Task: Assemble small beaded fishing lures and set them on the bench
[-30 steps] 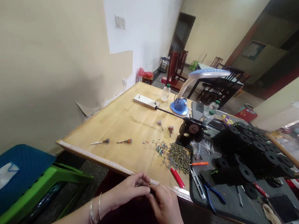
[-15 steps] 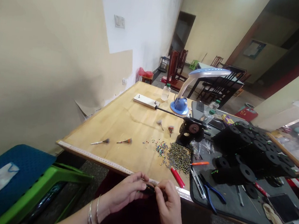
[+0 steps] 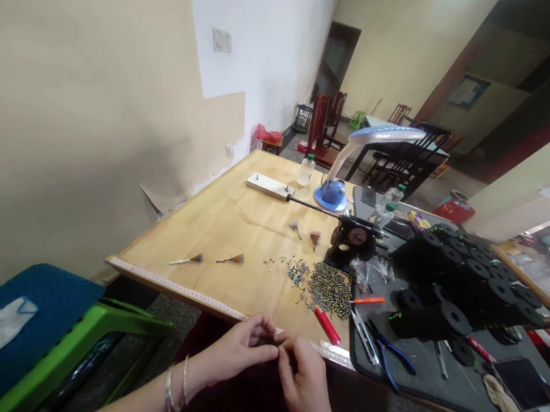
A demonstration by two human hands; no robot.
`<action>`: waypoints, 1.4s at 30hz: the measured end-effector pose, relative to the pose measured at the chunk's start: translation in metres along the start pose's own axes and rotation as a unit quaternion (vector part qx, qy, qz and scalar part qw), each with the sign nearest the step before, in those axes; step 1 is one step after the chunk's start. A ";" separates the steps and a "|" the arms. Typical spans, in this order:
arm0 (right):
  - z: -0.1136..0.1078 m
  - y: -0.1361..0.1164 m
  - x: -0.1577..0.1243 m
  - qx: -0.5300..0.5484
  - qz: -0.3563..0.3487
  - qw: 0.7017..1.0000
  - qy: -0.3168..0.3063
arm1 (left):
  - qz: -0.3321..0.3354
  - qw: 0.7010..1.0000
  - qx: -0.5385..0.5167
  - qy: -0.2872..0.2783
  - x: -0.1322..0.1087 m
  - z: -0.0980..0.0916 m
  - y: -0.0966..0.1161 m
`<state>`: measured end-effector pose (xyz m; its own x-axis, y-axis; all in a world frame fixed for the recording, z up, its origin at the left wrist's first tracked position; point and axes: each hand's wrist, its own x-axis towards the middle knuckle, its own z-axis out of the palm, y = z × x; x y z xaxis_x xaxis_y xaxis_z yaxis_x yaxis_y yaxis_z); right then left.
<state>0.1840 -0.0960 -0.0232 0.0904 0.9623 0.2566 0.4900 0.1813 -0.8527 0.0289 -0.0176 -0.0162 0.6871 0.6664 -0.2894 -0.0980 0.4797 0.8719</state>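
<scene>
The left hand (image 3: pixel 234 352) and right hand (image 3: pixel 304 374) meet, fingers curled, pinching a small dark piece (image 3: pixel 275 339), mostly hidden, at the surface (image 3: pixel 214 226) edge; beyond lie loose beads (image 3: pixel 329 290), pliers (image 3: pixel 389 363) and black spools (image 3: pixel 463 281).

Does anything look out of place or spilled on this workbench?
Yes. Loose multicoloured beads are scattered over the wooden tabletop beside a heap of striped beads, looking spilled rather than contained. Behind the table, a corner of the wall covering is peeling away.
</scene>
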 end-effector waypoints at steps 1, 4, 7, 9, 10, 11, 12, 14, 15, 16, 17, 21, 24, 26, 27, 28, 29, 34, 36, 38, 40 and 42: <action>-0.002 -0.001 0.001 0.003 0.009 1.000 -0.011 | -0.009 1.000 -0.004 -0.004 0.000 0.001 0.000; -0.004 -0.002 0.004 0.025 0.053 0.998 -0.030 | -0.048 0.998 -0.044 -0.015 -0.001 0.005 -0.001; -0.004 -0.005 0.007 0.035 0.072 0.996 -0.044 | -0.060 0.996 -0.065 -0.022 -0.002 0.009 -0.005; -0.003 -0.008 0.009 0.032 0.069 0.996 -0.049 | -0.059 0.996 -0.071 -0.022 -0.002 0.010 -0.005; -0.004 -0.009 0.009 0.030 0.065 0.996 -0.049 | -0.059 0.995 -0.072 -0.022 -0.002 0.011 -0.006; -0.004 -0.010 0.010 0.030 0.060 0.997 -0.048 | -0.057 0.996 -0.072 -0.021 -0.002 0.011 -0.005; -0.004 -0.011 0.011 0.032 0.057 0.997 -0.047 | -0.053 0.996 -0.069 -0.019 -0.002 0.012 -0.005; -0.004 -0.012 0.012 0.040 0.056 0.997 -0.046 | -0.042 0.997 -0.060 -0.011 -0.002 0.012 -0.005; -0.004 -0.012 0.012 0.049 0.060 0.996 -0.046 | -0.034 0.998 -0.055 -0.008 -0.002 0.012 -0.005; -0.004 -0.011 0.012 0.061 0.067 0.995 -0.048 | -0.024 0.998 -0.050 -0.006 -0.002 0.012 -0.005; -0.004 -0.011 0.011 0.074 0.077 0.993 -0.051 | -0.014 0.999 -0.045 -0.007 -0.002 0.012 -0.005; -0.001 -0.008 0.007 0.119 0.110 0.985 -0.051 | 0.020 0.999 -0.016 -0.023 -0.003 0.010 -0.006; 0.002 -0.005 0.005 0.141 0.121 0.982 -0.038 | 0.040 0.999 -0.002 -0.028 -0.003 0.009 -0.007; 0.002 -0.001 0.006 0.158 0.131 0.978 -0.020 | 0.045 0.999 0.012 -0.022 -0.002 0.007 -0.009; 0.002 0.000 0.006 0.168 0.138 0.976 -0.006 | 0.046 0.999 0.020 -0.018 -0.002 0.006 -0.009; 0.001 0.002 0.007 0.176 0.145 0.974 0.009 | 0.047 0.998 0.029 -0.013 -0.002 0.005 -0.010; 0.000 0.004 0.008 0.181 0.154 0.971 0.025 | 0.048 0.998 0.036 -0.009 -0.002 0.003 -0.011; -0.009 0.014 0.017 0.109 0.152 0.979 0.079 | 0.052 0.998 0.039 0.001 -0.003 -0.002 -0.013; -0.012 0.020 0.021 0.033 0.115 0.990 0.081 | 0.055 0.998 0.032 0.000 -0.004 -0.005 -0.011; -0.013 0.026 0.026 -0.051 0.078 0.994 0.061 | 0.064 0.997 0.033 0.005 -0.006 -0.007 -0.008; -0.011 0.031 0.030 -0.124 0.048 0.990 0.036 | 0.076 0.996 0.033 0.014 -0.008 -0.011 -0.004; -0.009 0.034 0.036 -0.173 0.028 0.984 0.019 | 0.085 0.996 0.029 0.020 -0.010 -0.016 -0.001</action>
<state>0.2115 -0.0571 -0.0385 0.1547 0.9592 0.2366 0.7490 0.0423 -0.6612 0.0109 -0.0159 -0.0202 0.6341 0.7587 -0.1495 -0.1679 0.3238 0.9311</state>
